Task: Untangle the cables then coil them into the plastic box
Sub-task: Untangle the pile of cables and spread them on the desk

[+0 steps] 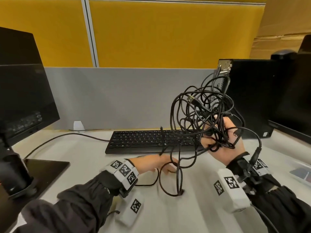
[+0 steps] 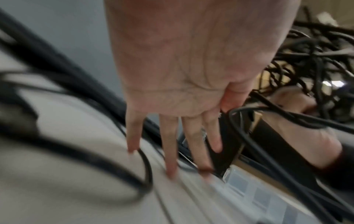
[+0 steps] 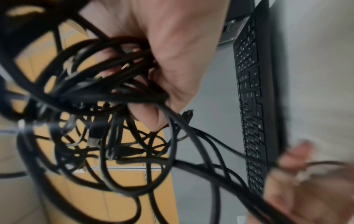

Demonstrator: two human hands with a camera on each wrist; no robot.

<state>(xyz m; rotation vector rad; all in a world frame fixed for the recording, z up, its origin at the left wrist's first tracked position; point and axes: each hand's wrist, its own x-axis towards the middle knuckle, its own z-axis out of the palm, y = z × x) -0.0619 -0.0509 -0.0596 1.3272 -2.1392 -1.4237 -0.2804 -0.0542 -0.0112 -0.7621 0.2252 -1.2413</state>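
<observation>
White desk (image 1: 87,167), black keyboard (image 1: 148,140), monitor base (image 1: 45,167), cable loops (image 1: 170,180)

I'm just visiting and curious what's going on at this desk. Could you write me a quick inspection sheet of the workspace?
Surface: pale desk, with cable loops trailing onto it.
Job's things: tangled black cables held up in a bundle above the desk; clear plastic box at the right edge, no cable seen coiled in it.
Clutter: black keyboard.
Hands: right hand grips the bundle; left hand is low over the desk, fingers straight, among the hanging loops.
Cables: a thin lead runs across the desk from the keyboard.
Surroundings: monitor on the left, dark computer case on the right, grey and yellow partition behind.
</observation>
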